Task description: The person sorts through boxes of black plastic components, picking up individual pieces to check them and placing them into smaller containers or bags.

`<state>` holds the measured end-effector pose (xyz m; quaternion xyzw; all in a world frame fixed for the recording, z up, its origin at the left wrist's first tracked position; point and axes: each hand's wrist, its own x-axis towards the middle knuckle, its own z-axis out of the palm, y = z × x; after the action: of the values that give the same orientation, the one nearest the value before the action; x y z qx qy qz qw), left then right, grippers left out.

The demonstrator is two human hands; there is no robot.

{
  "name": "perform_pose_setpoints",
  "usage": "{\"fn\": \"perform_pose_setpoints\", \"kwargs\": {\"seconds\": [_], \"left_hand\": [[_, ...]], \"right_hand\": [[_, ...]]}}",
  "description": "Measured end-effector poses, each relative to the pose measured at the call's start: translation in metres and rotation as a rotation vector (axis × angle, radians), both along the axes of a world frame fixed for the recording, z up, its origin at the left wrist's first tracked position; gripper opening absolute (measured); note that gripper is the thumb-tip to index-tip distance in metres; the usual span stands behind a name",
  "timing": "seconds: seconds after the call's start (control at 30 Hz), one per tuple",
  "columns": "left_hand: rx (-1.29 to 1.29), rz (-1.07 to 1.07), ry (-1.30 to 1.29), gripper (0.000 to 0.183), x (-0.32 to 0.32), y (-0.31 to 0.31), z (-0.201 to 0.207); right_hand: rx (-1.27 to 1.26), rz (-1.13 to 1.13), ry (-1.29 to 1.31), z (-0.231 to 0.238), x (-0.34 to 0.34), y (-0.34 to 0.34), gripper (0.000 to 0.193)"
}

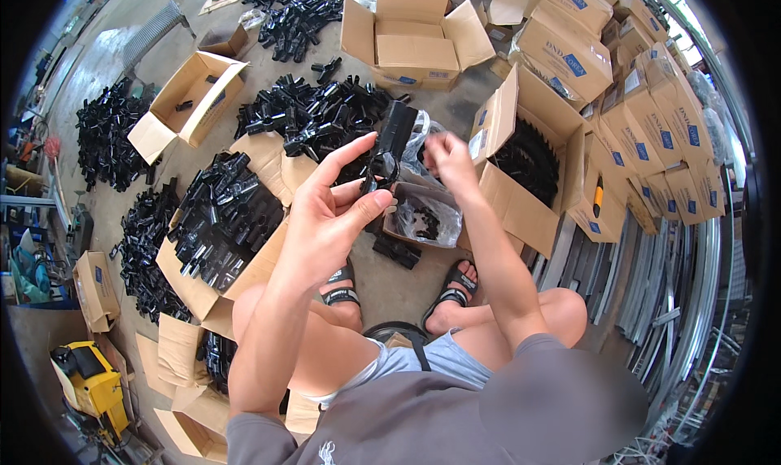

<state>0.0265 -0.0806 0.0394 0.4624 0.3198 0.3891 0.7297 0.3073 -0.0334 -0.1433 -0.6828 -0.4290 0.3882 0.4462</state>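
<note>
In front of me, my left hand (pixel 329 213) grips a black tubular fitting (pixel 396 131) between thumb and fingers, its tube end tilted up and away. To the right of the fitting is my right hand (pixel 449 164), its fingers curled closed. Whatever they may hold is too small or hidden to name. Below both hands stands a small box lined with a clear plastic bag (pixel 446 231); small black pieces (pixel 425 221) lie inside it. A few more black fittings (pixel 397 251) rest on the floor beside that box, near my feet.
A large pile of black fittings (pixel 313 111) lies ahead. On the left, an open carton (pixel 183 270) is heaped with similar fittings. At the right, another open carton (pixel 521 209) holds dark toothed parts. Stacked cartons (pixel 659 123) and metal profiles (pixel 626 294) line the right side.
</note>
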Motion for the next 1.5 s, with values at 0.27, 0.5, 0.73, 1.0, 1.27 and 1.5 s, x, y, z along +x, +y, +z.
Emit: {"fn": "perform_pose_setpoints", "kwargs": {"seconds": [0.27,0.5,0.73,1.0,1.27,1.5], "left_hand": [[-0.078,0.075,-0.014,0.067,-0.004,0.004,0.005],[-0.092,0.097,0.017,0.067,-0.004,0.004,0.005],[-0.092,0.063,0.038,0.067,0.005,0.006,0.003],[-0.052,0.063,0.074,0.067,0.008,0.005,0.005],[-0.102,0.064,-0.014,0.068,-0.003,0.009,0.01],[-0.085,0.08,-0.02,0.068,-0.005,0.007,0.009]], "right_hand": [[-0.665,0.055,-0.651,-0.184,-0.01,-0.07,0.024],[-0.585,0.154,-0.792,-0.225,-0.025,-0.074,0.023],[-0.616,0.284,-0.863,-0.21,-0.023,-0.078,0.027],[-0.683,0.221,-0.803,-0.225,-0.018,-0.075,0.025],[-0.166,-0.325,-0.34,-0.123,-0.03,-0.062,0.021],[0.454,-0.126,0.53,0.113,-0.088,-0.048,0.018]]}}
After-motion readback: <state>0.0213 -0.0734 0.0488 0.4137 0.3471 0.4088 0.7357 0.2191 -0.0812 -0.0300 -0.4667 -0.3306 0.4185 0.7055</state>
